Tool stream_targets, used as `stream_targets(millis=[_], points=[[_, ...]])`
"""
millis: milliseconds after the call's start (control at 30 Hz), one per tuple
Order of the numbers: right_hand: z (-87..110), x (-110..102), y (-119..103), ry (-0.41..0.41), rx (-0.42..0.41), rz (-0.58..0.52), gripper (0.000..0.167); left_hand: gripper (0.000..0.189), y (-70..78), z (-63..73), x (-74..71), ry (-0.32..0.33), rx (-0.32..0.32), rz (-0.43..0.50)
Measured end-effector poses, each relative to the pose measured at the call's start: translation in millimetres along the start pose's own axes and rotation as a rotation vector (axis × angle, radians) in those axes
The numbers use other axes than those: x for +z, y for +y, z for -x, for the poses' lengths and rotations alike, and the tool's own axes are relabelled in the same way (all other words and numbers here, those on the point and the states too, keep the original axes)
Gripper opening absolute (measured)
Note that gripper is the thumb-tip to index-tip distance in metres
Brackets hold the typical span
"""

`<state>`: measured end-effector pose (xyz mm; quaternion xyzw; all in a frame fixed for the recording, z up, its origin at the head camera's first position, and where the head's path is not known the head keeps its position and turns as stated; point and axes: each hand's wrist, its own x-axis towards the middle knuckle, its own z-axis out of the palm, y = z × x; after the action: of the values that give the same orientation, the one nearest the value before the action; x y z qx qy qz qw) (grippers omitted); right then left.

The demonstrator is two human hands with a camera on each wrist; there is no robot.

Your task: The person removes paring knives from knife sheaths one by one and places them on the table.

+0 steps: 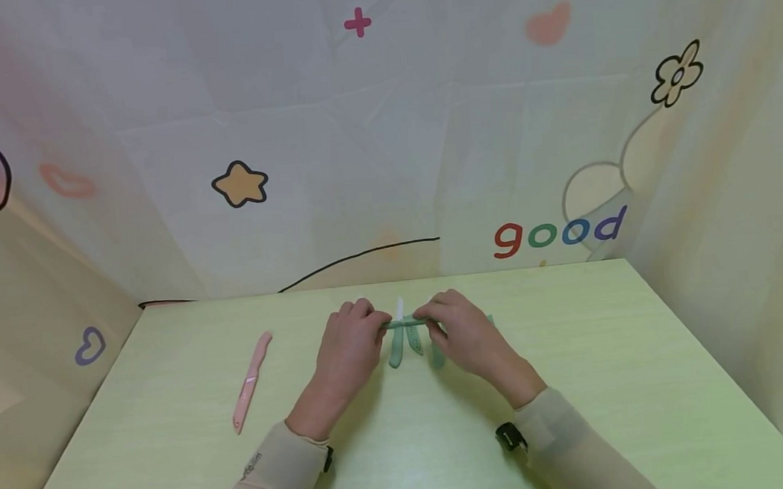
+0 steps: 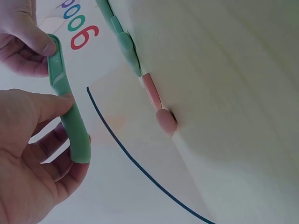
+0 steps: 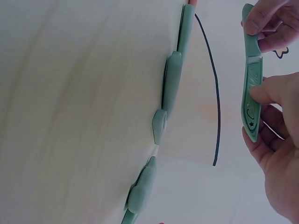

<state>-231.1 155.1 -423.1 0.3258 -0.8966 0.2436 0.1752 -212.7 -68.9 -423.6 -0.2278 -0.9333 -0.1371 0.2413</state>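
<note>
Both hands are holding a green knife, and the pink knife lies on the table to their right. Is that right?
Not quite: the head view shows the pink knife on the table to the left of the left hand and right hand. Both do hold a green knife.

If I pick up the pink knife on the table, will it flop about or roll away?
The pink knife is probably stiff: the similar green knife held between the left hand and right hand doesn't sag. It likely won't roll far, since its handle end is curved. It may feel light, because it looks slim.
</note>
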Motion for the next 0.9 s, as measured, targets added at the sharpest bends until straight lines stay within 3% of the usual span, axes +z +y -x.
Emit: stream_targets(millis=[400,900], points=[[-0.1,1.1,-2.4,0.084,-0.154,0.160,0.022,0.014,2.2,-0.2,2.1,0.083,0.066,-0.127],[-0.7,2.5,-4.6,0.103,-0.226,0.252,0.022,0.018,1.4,1.2,1.9,0.125,0.091,-0.170]])
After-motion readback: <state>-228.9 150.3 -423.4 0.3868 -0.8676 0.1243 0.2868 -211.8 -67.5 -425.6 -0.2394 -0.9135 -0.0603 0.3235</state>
